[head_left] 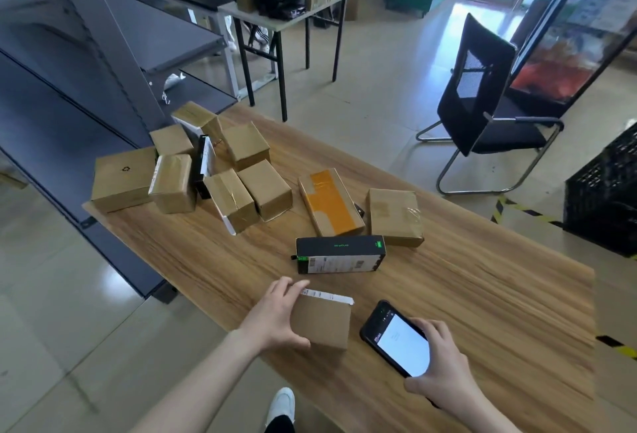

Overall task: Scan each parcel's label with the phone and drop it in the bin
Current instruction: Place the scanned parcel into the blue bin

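The left hand [275, 319] grips a small brown cardboard parcel [322, 324], likely steadying its white label [327, 296] for scanning. Just right, the right hand [441, 363] clasps a black smartphone [396, 339], screen up. A black plastic crate [606, 198], probably the bin, stands well beyond it.

A recycling sign [126, 168] marks the large cardboard box [117, 189]; no text is legible.
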